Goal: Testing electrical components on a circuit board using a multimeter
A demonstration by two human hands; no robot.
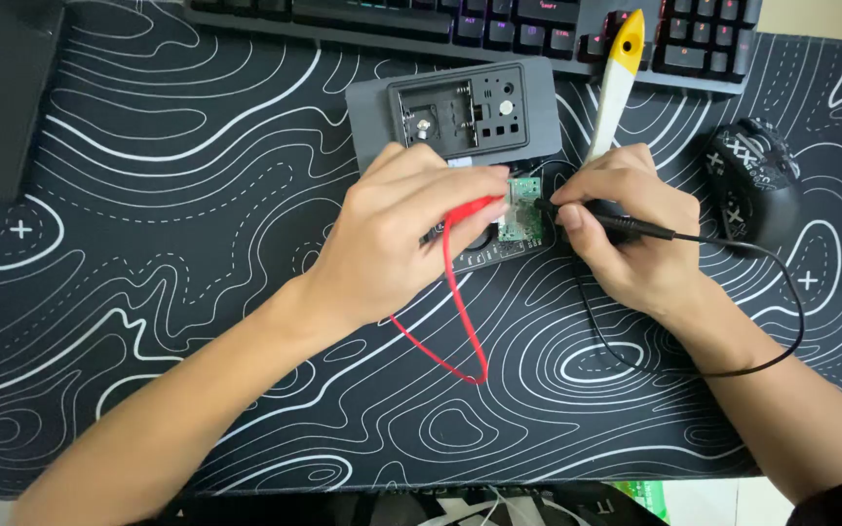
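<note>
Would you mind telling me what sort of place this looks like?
Probably a computer desk used as an electronics bench: a keyboard and mouse sit on a patterned desk mat, and both hands hold probes to a circuit board.

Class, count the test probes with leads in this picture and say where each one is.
2. The red probe is in the left hand, the black probe in the right hand; both tips meet the green circuit board. Others may lie hidden under the hands.
</note>
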